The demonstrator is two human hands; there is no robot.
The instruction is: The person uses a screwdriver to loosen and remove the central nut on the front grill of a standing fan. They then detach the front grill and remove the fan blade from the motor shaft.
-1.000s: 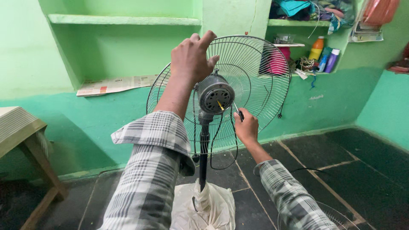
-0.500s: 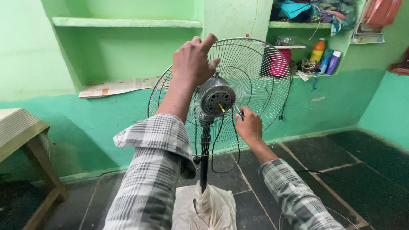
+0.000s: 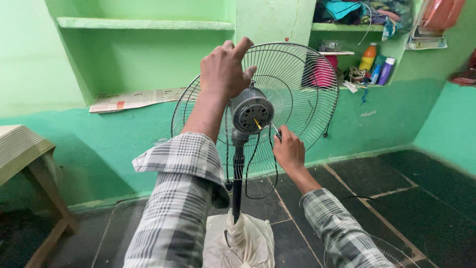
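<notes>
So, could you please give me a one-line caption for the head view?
Left hand on the top of a pedestal fan's motor housing, right hand at the wire rear guard.

At the upper right of my frame I see bottles on a shelf; a newspaper lies left, a wooden table far left.
</notes>
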